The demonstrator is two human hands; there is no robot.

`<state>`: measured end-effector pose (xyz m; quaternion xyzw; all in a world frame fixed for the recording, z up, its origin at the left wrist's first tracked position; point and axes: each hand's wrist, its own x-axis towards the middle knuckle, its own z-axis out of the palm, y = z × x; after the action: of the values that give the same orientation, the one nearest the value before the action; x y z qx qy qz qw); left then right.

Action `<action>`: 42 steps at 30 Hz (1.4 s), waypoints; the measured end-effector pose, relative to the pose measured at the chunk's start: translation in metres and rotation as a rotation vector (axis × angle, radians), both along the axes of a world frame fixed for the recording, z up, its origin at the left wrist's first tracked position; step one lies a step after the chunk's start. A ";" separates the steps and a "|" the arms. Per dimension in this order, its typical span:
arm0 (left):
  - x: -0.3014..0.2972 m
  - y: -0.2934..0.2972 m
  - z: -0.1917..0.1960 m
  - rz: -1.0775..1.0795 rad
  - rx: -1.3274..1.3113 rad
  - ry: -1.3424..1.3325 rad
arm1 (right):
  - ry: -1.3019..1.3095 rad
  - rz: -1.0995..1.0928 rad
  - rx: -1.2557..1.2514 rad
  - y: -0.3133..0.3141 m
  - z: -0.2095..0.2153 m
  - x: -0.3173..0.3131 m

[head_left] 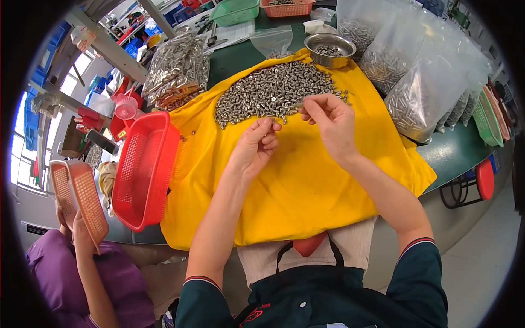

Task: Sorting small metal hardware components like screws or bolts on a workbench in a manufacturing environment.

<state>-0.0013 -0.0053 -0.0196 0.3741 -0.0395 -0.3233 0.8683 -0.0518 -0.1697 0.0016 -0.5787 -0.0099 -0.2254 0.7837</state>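
A broad pile of small silvery metal fittings (273, 85) lies on a yellow cloth (301, 191) spread over the table. At the pile's near edge my left hand (256, 145) is closed, thumb and fingers pinched on a small metal fitting whose end barely shows. To its right my right hand (332, 124) hovers just over the pile's near right side, thumb and forefinger pinching another small metal fitting (299, 105). The two hands are apart, fingertips facing each other. Most of each held piece is hidden by fingers.
A steel bowl (340, 62) with metal parts stands behind the pile. Clear bags of fittings (418, 104) crowd the right, more bagged parts (178, 65) the back left. A red basket (136, 175) sits left; beside it a person in purple holds orange baskets (87, 199).
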 end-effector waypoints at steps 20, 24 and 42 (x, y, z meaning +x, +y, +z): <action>0.000 0.000 0.003 -0.044 0.173 0.012 | -0.434 -0.464 -0.743 -0.029 -0.009 0.019; 0.002 0.001 0.003 -0.076 0.155 0.035 | -0.450 -0.481 -0.794 -0.033 -0.007 0.020; 0.000 0.005 0.009 -0.189 0.381 -0.240 | -0.552 -0.536 -0.943 -0.032 0.002 0.013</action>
<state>-0.0016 0.0000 -0.0105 0.5613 -0.1154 -0.3580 0.7372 -0.0383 -0.2014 0.0040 -0.7661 -0.1654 -0.5280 0.3271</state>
